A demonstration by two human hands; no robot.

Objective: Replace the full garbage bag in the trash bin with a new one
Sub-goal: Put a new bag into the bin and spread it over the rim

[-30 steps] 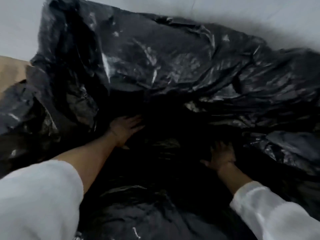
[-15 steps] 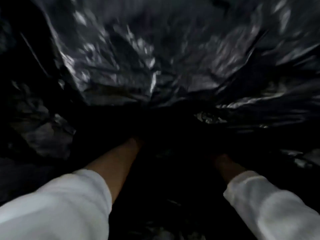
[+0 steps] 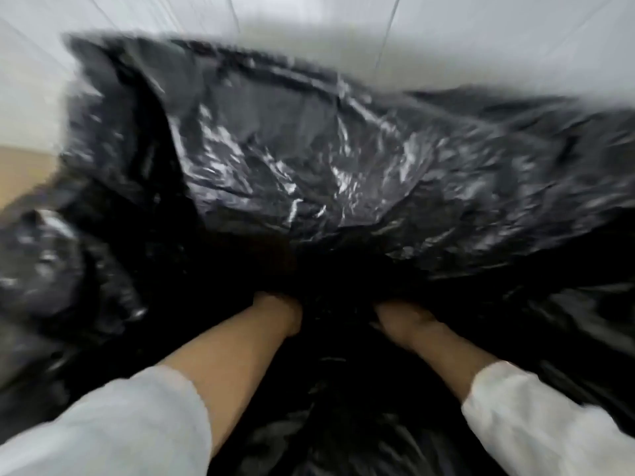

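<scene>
Black bag [image 3: 309, 159] is pressed down evenly; left hand [image 3: 275, 310] and right hand [image 3: 402, 317] are buried, grip untellable.

White wall [image 3: 481, 39] fills the top, blurred, with thin dark lines [image 3: 388, 32] running down it. A tan surface [image 3: 24, 173] shows at the left edge; too blurred to tell what.

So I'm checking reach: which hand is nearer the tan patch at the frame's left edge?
Left. The left hand is nearer the tan patch; the right hand lies farther right.
</scene>
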